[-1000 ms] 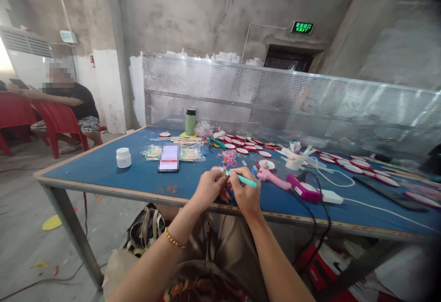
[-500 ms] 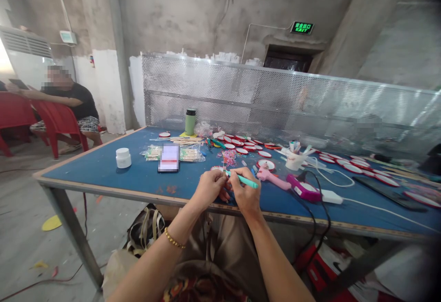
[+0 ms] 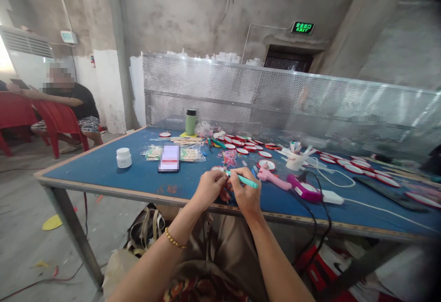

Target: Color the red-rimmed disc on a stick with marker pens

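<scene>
My left hand [image 3: 211,187] is closed over a small reddish piece at the front edge of the blue table [image 3: 103,168]; I cannot make out what the piece is. Touching it from the right, my right hand [image 3: 245,190] pinches a teal pen-like tool [image 3: 245,180] whose tip points left toward the left hand's fingers. A thin stick [image 3: 224,164] rises just above the left hand. Both hands rest near the table's front edge.
A phone [image 3: 169,157], a white jar [image 3: 123,157], a green bottle [image 3: 190,122], stick bundles, several red-and-white discs [image 3: 241,150], a cup of tools [image 3: 295,159], a pink glue gun [image 3: 274,179] and a magenta device [image 3: 305,189] with cables lie on the table. A seated person [image 3: 65,102] is far left.
</scene>
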Demonstrator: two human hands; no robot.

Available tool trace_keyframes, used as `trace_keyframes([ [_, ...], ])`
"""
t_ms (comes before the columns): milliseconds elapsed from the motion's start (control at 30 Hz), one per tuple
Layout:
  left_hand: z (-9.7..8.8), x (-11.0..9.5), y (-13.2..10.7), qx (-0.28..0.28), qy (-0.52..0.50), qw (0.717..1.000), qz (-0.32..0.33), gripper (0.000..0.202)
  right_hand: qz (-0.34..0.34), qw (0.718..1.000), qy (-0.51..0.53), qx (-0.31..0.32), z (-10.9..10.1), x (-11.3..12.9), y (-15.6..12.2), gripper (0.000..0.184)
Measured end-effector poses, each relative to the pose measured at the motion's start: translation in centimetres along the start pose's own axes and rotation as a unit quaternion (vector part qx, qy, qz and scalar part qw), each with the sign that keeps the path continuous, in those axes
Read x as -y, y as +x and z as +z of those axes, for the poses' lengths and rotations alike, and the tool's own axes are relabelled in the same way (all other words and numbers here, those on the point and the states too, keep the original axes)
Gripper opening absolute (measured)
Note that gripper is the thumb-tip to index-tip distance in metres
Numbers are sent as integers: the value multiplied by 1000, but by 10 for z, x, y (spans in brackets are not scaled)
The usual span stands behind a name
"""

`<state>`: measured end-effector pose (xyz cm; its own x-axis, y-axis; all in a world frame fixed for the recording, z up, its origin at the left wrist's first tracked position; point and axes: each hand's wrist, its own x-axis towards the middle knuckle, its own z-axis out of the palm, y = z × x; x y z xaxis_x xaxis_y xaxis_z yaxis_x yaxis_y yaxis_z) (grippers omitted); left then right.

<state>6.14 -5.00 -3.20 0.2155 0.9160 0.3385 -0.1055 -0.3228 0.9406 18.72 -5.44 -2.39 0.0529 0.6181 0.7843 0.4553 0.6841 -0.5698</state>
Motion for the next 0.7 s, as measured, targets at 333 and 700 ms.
trace_keyframes([
  [333, 0, 2, 1, 0, 3, 1000, -3, 23, 6, 1000, 7, 0, 0, 0, -1, 23],
  [700, 0, 2, 1, 1, -10, 1000, -5, 27, 8, 1000, 4, -5, 0, -1, -1, 23],
])
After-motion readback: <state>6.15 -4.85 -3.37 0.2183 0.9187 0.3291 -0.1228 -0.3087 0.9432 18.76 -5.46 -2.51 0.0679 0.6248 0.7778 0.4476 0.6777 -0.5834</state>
